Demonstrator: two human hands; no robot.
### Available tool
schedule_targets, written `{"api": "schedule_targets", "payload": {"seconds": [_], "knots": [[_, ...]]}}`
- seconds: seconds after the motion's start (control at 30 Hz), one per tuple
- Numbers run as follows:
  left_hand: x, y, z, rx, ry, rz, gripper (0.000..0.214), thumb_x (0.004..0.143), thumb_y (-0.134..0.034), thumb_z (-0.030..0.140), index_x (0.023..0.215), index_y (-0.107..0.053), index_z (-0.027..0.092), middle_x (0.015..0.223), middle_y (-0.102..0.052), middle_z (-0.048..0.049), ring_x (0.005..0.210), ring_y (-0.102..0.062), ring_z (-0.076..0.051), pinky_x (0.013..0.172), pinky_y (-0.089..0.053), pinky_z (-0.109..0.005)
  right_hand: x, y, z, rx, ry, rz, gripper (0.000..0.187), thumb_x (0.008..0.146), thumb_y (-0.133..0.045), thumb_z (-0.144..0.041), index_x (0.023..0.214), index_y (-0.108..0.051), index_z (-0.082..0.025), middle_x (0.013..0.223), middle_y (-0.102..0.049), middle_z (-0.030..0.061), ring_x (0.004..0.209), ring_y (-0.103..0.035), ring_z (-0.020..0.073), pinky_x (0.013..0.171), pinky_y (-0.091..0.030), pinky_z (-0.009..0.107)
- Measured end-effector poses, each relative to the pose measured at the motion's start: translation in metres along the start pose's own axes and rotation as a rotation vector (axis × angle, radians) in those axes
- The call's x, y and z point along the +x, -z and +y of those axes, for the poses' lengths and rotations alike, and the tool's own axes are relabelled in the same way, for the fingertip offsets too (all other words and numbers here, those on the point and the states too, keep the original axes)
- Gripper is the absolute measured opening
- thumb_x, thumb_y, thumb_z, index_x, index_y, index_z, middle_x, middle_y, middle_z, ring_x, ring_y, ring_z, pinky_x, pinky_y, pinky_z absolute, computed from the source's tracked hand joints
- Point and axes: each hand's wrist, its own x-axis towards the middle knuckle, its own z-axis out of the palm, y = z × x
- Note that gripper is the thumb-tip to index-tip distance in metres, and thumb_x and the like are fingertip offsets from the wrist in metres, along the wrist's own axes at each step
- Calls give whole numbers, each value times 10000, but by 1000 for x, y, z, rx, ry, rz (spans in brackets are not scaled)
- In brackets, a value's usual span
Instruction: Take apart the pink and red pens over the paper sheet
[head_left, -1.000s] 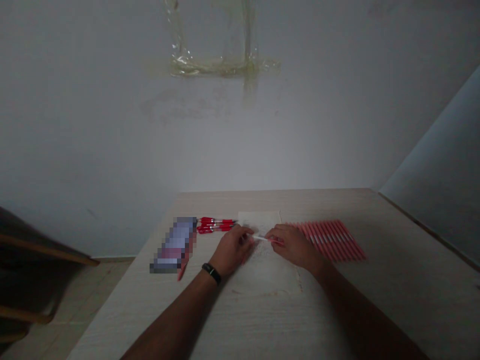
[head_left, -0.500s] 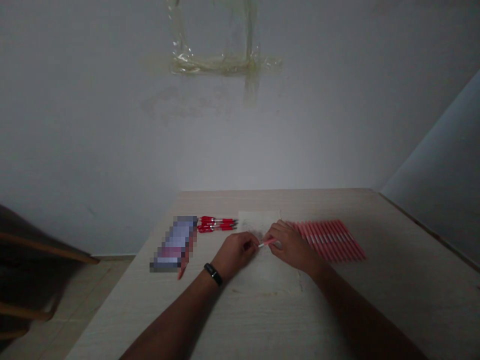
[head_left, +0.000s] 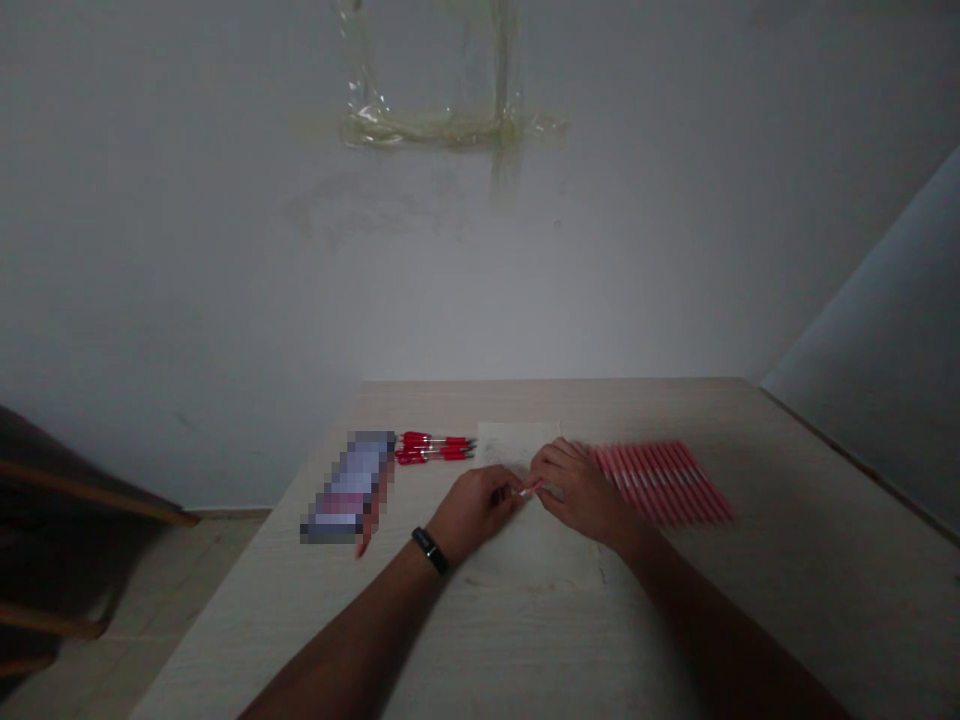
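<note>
The left hand (head_left: 472, 513) and right hand (head_left: 574, 490) have drawn closer, their fingertips now pinching a short pink-and-white pen barrel (head_left: 529, 489) between them, over a sheet of paper (head_left: 517, 445) on the bench (head_left: 675, 410), with red pens (head_left: 435, 447) and a row of pink pens (head_left: 664, 483) to either side.

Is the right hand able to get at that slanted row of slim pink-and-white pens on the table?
Probably yes: the right hand lies beside the row of pink-and-white pens, with nothing between them, though it is pinching a small pink-and-white stick.
</note>
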Motion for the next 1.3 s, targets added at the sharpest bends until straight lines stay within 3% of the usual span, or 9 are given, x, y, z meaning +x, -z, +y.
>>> {"api": "schedule_targets", "payload": {"seconds": [0.5,1.3], "knots": [[0,0,-4,50,13,34,134,846,-589,169,916,-704,171,851,-670,-45,735,-574,-146,656,-395,-233,-1,4,5,6,-4,61,197,834,-670,-48,926,-665,-222,961,-638,21,985,-529,207,902,-387,367],[1,4,-5,81,59,59,106,851,-583,188,859,-688,180,789,-652,-29,704,-562,-143,634,-380,-239,-2,19,32,-35,-60,160,221,800,-648,-28,909,-668,-219,935,-661,34,957,-547,225,856,-391,371]]}}
